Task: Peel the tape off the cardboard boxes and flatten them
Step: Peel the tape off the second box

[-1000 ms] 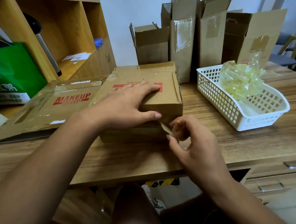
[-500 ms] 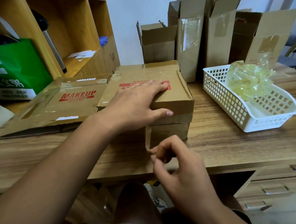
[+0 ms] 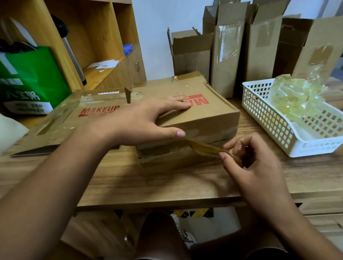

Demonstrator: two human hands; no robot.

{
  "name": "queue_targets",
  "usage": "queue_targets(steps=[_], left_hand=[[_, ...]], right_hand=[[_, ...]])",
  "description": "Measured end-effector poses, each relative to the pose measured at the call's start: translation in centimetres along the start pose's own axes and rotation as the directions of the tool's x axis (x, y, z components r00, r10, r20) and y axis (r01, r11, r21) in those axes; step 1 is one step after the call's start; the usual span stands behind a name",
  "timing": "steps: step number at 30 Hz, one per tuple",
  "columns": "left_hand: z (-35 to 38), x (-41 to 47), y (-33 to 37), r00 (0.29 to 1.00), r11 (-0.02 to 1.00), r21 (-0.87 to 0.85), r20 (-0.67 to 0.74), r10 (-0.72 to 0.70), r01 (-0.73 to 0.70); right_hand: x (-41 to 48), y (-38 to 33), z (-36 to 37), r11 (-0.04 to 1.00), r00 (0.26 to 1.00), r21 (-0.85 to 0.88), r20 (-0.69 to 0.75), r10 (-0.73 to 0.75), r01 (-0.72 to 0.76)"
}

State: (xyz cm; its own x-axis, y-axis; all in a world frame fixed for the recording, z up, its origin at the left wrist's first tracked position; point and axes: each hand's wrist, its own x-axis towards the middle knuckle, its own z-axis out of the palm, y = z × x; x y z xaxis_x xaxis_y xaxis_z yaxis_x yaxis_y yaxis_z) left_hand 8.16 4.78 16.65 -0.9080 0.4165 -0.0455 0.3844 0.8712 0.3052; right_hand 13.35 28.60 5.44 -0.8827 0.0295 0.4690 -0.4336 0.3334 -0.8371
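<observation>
A brown cardboard box [image 3: 211, 115] with red print lies flat on the wooden table [image 3: 169, 181]. My left hand [image 3: 144, 121] rests on its top, fingers spread straight and thumb along the front edge. My right hand [image 3: 247, 161] pinches a strip of brownish tape [image 3: 203, 148] that stretches from the box's front face out to the right. A flattened box [image 3: 70, 119] printed MAKEUP lies to the left of the box.
A white plastic basket [image 3: 282, 136] holding crumpled peeled tape [image 3: 296, 97] sits at the right. Several upright open boxes [image 3: 228, 53] stand along the back wall. A wooden shelf [image 3: 94, 40] and a green bag [image 3: 25, 82] are at the left. Drawers sit under the table's right side.
My right hand has swung from below the box's front face out to the right, drawing the tape strip sideways off the box. My left hand stays on the box top.
</observation>
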Motion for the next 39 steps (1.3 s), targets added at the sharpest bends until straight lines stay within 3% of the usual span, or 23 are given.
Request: queue_targets(steps=[6, 15, 18, 22, 26, 31, 34, 39], left_hand=[[1.5, 0.3, 0.1, 0.992, 1.000, -0.023, -0.129, 0.006, -0.009], [2.1, 0.7, 0.4, 0.979, 1.000, -0.004, -0.205, 0.005, -0.006], [2.5, 0.8, 0.0, 0.966, 0.999, -0.050, -0.260, -0.018, 0.005], [3.1, 0.9, -0.3, 0.931, 0.969, -0.236, -0.364, -0.016, -0.076], [2.1, 0.7, -0.8, 0.955, 0.959, -0.268, -0.295, 0.012, -0.095], [1.8, -0.5, -1.8, 0.981, 0.963, -0.242, -0.180, 0.073, -0.116], [2.3, -0.6, -1.9, 0.972, 0.968, -0.218, -0.221, 0.076, -0.125], [3.2, -0.3, -1.3, 0.946, 0.983, -0.149, -0.320, 0.056, -0.109]], right_hand=[[-2.2, -1.1, 0.8, 0.999, 0.990, 0.026, 0.139, 0.029, -0.033], [-5.5, -3.6, 3.7, 0.968, 0.918, 0.072, 0.305, -0.252, 0.241], [-4.9, -3.5, 3.5, 0.980, 0.934, 0.137, 0.308, -0.183, 0.147], [-3.8, -3.1, 3.0, 0.962, 0.959, 0.272, 0.269, -0.088, 0.012], [-2.6, -3.0, 2.5, 0.884, 0.964, 0.441, 0.263, 0.037, -0.154], [-1.2, -2.6, 2.5, 0.942, 0.986, 0.313, 0.143, 0.082, -0.124], [-0.5, -1.9, 2.6, 0.970, 0.995, 0.224, 0.056, 0.081, -0.091], [0.1, -1.0, 2.4, 0.935, 0.991, 0.330, 0.074, 0.113, -0.131]])
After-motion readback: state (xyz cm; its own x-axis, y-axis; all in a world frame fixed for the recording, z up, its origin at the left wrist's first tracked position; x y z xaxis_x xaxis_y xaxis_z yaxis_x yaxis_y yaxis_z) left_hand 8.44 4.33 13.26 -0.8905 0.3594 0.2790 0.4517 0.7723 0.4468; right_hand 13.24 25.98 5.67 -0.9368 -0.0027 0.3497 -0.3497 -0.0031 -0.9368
